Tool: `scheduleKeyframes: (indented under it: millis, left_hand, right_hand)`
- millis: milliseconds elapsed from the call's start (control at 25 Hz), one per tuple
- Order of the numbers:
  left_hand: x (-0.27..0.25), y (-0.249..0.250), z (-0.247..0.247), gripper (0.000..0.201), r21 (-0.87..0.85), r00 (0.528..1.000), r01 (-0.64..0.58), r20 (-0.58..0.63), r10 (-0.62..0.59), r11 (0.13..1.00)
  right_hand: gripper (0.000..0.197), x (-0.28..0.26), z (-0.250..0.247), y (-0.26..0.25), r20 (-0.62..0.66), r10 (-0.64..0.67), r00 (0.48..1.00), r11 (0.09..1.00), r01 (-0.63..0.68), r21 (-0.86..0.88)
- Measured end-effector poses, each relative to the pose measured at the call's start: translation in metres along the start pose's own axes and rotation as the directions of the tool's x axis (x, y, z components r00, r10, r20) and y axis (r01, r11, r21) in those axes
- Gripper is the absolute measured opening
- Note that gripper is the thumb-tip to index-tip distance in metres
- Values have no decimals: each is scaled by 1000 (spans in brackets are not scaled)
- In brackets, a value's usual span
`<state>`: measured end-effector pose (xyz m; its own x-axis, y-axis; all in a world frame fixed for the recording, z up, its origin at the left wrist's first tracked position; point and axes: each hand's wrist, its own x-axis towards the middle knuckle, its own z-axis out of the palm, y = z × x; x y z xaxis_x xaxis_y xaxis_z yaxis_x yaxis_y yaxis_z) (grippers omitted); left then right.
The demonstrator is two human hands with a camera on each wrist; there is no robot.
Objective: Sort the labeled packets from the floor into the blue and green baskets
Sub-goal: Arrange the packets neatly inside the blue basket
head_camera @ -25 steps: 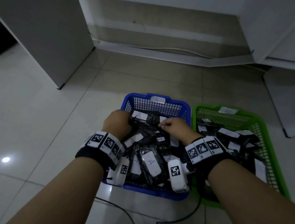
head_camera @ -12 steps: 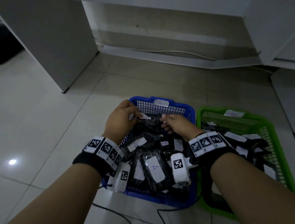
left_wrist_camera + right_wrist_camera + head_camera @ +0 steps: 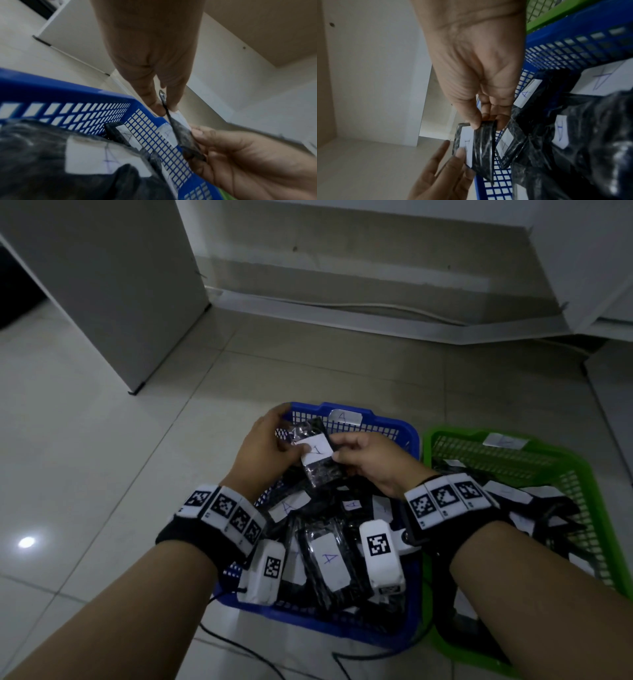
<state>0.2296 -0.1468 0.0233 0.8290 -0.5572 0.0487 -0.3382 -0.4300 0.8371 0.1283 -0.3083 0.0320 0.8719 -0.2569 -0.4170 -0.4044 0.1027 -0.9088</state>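
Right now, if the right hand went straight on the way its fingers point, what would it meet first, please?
The right hand points leftward across the A-labeled packet it pinches; beyond that, it would likely meet the left hand holding the packet's other edge.

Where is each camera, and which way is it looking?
Head: worn on the head, looks down at the blue basket, green basket, both forearms.
Left wrist: looks along the left hand, which pinches the held packet.
Right wrist: looks along the right hand at the same packet.
All three share that packet.
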Motion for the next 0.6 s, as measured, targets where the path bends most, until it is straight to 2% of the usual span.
scheduleKeyframes:
  millis: [40,80,120,160,200,240,280,360,440,520,600]
  left_hand:
    - [1,-1,-1,59,-53,998,70,0,-70,996]
    - [3,-4,-2,55,-129,992,123,-7,-125,984]
    - [2,-4,-3,50,-206,985,163,-20,-171,965]
    - [2,-6,-4,46,-261,978,187,-36,-203,947]
    - [3,-7,-4,42,-261,974,199,-54,-220,945]
    - [4,-9,-4,35,-217,973,199,-71,-219,956]
    - [4,-10,-3,27,-146,974,199,-77,-211,969]
    - [5,-11,-2,15,-81,974,208,-77,-215,975]
    - [7,-12,0,12,-136,967,241,-55,-251,961]
    - [8,-13,1,11,-164,962,262,-36,-271,951]
    - [9,-13,0,12,-194,954,283,-38,-296,939]
  right_hand:
    - [31,5,-1,0,-21,-22,1000,1000,22,-23]
    - [29,10,-4,-1,-67,-54,996,990,45,-131]
    - [28,16,-10,-1,-113,-97,989,938,52,-342]
    - [29,22,-17,1,-134,-123,983,810,22,-586]
    - [32,27,-22,5,-133,-114,985,639,-30,-768]
    - [37,31,-25,8,-130,-77,989,498,-75,-864]
    - [43,34,-27,13,-131,-35,991,405,-106,-908]
    - [54,39,-26,23,-138,23,990,284,-139,-949]
    - [65,42,-24,28,-157,61,986,213,-166,-963]
    - [72,40,-25,28,-159,59,986,214,-168,-962]
    - [57,38,-32,23,-121,-23,992,252,-111,-961]
